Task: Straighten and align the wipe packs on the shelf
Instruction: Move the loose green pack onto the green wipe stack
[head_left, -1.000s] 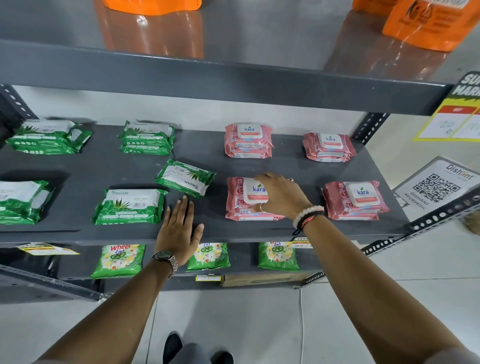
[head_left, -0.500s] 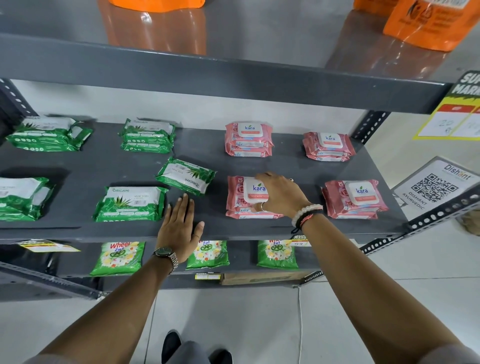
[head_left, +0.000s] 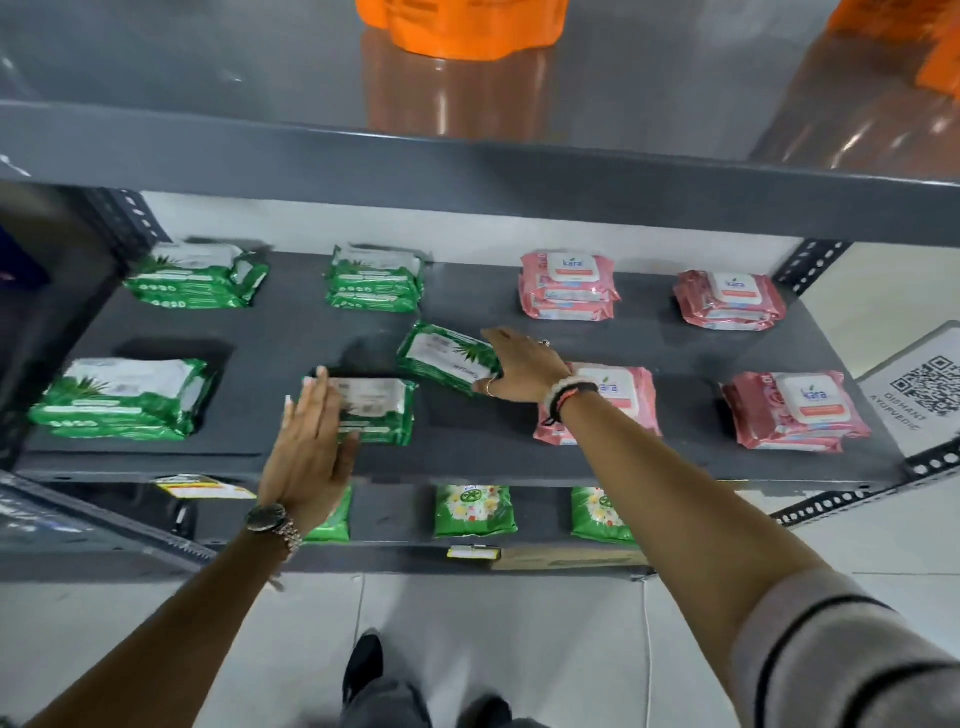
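Observation:
Green wipe packs lie on the left half of the grey shelf (head_left: 467, 457) and pink packs on the right half. One green pack (head_left: 441, 353) sits askew between the rows. My right hand (head_left: 524, 364) grips its right end, thumb under the edge. My left hand (head_left: 306, 441) is flat with fingers apart, resting against the left side of the front green pack (head_left: 379, 410). The other green packs (head_left: 197, 278) (head_left: 374, 280) (head_left: 124, 397) lie roughly square. My right forearm crosses the front pink pack (head_left: 623, 395); the other pink stacks (head_left: 569, 286) (head_left: 730, 301) (head_left: 795, 410) lie apart.
The upper shelf's lip (head_left: 467, 171) overhangs the packs and carries orange pouches (head_left: 457, 26). Green detergent bags (head_left: 472, 512) stand on the lower shelf. A QR-code sign (head_left: 924, 384) hangs at the right post. A perforated upright (head_left: 119, 218) bounds the left end.
My right hand left the front pink pack and moved left onto the askew green pack. My left hand rose from the shelf's front onto the front green pack. The view shifted left.

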